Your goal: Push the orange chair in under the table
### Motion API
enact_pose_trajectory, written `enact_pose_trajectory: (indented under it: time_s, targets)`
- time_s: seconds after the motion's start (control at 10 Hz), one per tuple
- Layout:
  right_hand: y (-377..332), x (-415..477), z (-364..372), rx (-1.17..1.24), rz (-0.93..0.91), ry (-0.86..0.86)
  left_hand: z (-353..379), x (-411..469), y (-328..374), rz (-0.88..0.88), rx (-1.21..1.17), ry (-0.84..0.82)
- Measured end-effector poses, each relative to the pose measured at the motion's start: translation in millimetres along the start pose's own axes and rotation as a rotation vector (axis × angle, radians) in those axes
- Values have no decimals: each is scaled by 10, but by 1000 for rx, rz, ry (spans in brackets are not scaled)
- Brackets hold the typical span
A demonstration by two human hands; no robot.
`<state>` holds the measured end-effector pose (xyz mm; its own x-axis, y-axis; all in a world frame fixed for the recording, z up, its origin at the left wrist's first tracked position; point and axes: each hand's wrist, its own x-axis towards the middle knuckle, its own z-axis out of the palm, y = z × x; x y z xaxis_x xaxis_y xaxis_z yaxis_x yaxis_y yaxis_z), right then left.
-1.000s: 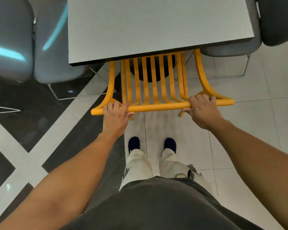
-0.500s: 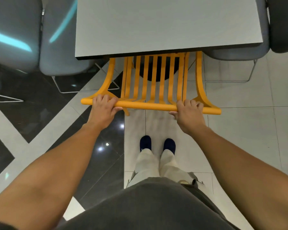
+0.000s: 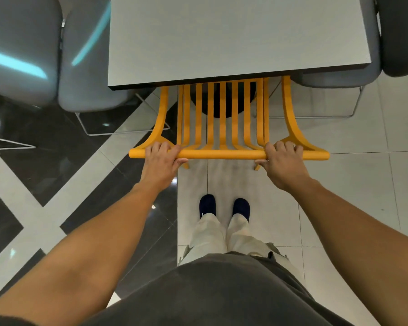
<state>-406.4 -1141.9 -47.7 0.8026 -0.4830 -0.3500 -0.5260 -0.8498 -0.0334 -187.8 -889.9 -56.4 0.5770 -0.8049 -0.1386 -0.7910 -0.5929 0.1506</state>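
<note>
closest to the camera, a dark shirt fills the bottom of the view, with pale trousers and two dark shoes standing side by side on the light floor tiles. both bare forearms reach forward from there, nearly straight, wrists low.

a little further out, the left hand and the right hand are each wrapped around the top rail of the orange chair, fingers curled over the far side and thumbs tucked beneath, so both are closed on the rail and set well apart, one near each end.

over the last second the rail has swung from a slant to square with the table edge, and the chair has shifted sideways so it now sits centred on the person's feet. that straightening suggests the aiming is done and what remains is a plain forward shove.

beyond the hands, the slatted back rises to the dark edge of the grey table, and the seat is already hidden under the top, with the round black table base showing through the slats. the back itself is not yet against the edge, so the task looks well along but unfinished.

grey chairs stand at the table's left and right sides.
</note>
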Motion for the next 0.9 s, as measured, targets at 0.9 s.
enact_pose_trajectory:
  time_s: [0.9]
  targets:
    - [6, 262, -645, 121, 87, -247, -430, 406, 111, -218, -106, -369]
